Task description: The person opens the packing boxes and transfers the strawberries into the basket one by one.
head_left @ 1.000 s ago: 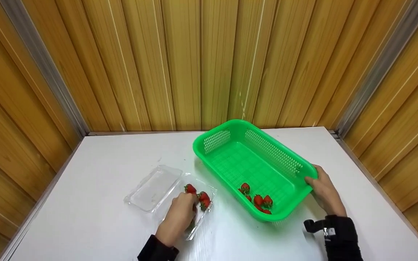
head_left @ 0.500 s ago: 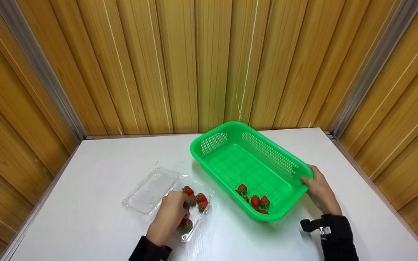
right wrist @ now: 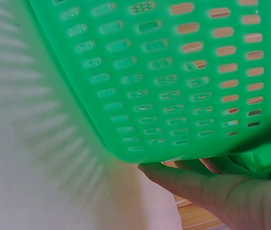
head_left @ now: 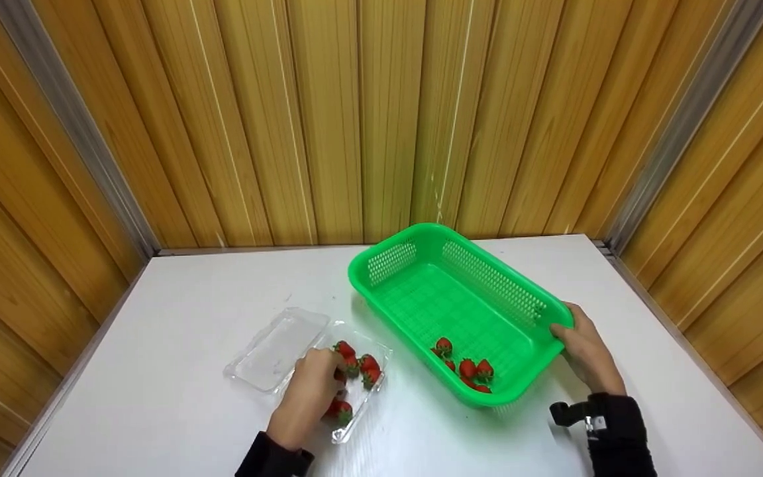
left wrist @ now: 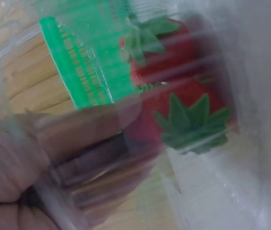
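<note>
My left hand [head_left: 312, 384] reaches down into a clear plastic clamshell box [head_left: 375, 394], its curled fingers at a strawberry. In the left wrist view, the fingers [left wrist: 92, 124] meet a red strawberry [left wrist: 188, 120] with green leaves, beside another strawberry [left wrist: 166, 50]. The plastic wall blurs this contact, and the thumb's hold is hidden. Several strawberries [head_left: 369, 370] lie in the box. My right hand [head_left: 585, 348] grips the near right end of a green basket [head_left: 395, 318], thumb over the rim and fingers [right wrist: 183, 179] beneath. Several strawberries [head_left: 467, 369] sit in the basket's near corner.
The box's clear lid [head_left: 279, 348] lies folded back to the left on the white table [head_left: 176, 371]. Wood-patterned walls [head_left: 381, 119] enclose the back and both sides of the table. The basket's far end stands close to the back wall.
My left hand has drawn slightly left within the box, uncovering more strawberries, and a strawberry near its front has shifted a little. My right hand keeps its hold on the basket.
</note>
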The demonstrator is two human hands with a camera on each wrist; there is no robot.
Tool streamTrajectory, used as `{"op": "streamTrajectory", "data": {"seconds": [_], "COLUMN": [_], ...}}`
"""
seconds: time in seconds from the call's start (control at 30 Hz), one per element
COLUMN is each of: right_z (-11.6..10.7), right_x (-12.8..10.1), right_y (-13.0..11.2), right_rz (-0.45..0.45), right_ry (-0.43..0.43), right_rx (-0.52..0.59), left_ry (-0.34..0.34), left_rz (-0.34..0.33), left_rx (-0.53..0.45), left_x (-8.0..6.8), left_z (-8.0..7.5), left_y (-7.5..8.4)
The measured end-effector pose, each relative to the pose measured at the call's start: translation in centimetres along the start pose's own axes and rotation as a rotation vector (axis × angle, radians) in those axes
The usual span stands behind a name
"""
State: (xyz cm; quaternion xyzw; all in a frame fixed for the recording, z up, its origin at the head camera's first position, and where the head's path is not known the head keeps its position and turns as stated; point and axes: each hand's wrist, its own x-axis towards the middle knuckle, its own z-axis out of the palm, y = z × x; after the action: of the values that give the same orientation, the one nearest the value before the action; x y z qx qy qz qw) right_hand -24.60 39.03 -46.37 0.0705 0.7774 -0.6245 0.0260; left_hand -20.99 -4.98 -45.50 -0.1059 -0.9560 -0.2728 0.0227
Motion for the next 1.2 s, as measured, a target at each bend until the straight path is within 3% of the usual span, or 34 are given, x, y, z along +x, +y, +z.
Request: {"op": "streamTrajectory", "data": {"seconds": [0.4, 0.6, 0.8, 0.97, 1.2], "right_z": [-0.3, -0.4, 0.1, 0.3, 0.1], "right_x": [-0.3, -0.4, 0.0, 0.0, -0.1], "right_y": [0.2, 0.3, 0.1, 0.0, 0.1], "right_rz": [-0.007, -0.015, -0.014, -0.009, -0.009], "right_ry": [-0.003, 0.009, 0.015, 0.0, -0.004], "right_rx": [-0.002, 0.006, 0.006, 0.015, 0.035], "left_ry": [-0.061, -0.057, -0.047, -0.021, 0.106], "left_rz": [-0.055, -0.042, -0.024, 0.016, 0.148], "left_rx": [-0.037, -0.049, 0.001, 0.029, 0.08], "left_x": [0.1, 0.1, 0.3, 0.7, 1.7], "left_z": [-0.1, -0.4, -0.9, -1.5, -1.9], "left_y": [0.3, 0.4, 0.5, 1.2, 3.6]}}
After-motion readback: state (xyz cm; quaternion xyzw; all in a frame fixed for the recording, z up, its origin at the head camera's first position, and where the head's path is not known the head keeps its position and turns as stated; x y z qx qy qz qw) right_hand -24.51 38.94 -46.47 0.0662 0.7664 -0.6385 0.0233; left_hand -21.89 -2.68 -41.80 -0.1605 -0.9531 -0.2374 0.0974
